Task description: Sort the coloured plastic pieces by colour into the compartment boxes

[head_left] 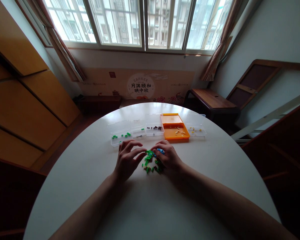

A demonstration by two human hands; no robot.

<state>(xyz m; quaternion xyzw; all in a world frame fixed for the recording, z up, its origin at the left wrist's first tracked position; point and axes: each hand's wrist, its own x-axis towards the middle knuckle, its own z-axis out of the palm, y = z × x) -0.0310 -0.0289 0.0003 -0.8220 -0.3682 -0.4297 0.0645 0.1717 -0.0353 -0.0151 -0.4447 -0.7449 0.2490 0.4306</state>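
Where the right hand [169, 154] curls, green bricks [146, 162] point different ways.

Printed panel [141, 86] — "月满颐和 映中秋"

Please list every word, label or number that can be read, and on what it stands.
"月满颐和 映中秋": round emblem on the wall panel.
Arched Latin letters above: too blurred.
Panel's side writing, red square: too small.
Orange box, clear boxes: none readable.
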